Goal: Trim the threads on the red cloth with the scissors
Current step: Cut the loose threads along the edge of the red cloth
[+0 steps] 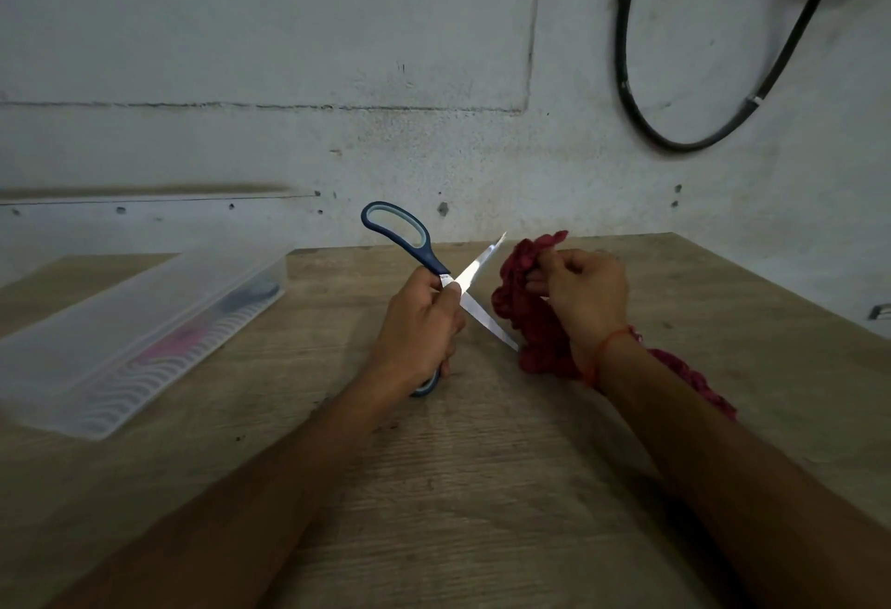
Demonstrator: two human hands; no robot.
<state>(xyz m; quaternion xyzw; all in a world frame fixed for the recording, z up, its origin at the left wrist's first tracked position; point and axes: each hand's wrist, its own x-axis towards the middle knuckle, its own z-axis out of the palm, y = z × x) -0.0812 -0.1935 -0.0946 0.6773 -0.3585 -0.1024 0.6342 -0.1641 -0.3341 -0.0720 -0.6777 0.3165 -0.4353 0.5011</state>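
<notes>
My left hand (pixel 418 324) grips the blue-handled scissors (pixel 475 268) near the pivot, one handle loop sticking up and the other under my palm. The blades are spread wide apart and point right toward the cloth. My right hand (pixel 581 290) holds the bunched red cloth (pixel 518 293) above the wooden table (pixel 482 464), fingers pinching its upper edge. The lower blade tip reaches the cloth's left side. Part of the cloth trails behind my right wrist at the right.
A clear plastic box (pixel 140 334) with a lid lies on the table at the left, dark and pink items inside. A grey concrete wall stands right behind the table, with a black cable loop (pixel 675 78) hanging at the upper right.
</notes>
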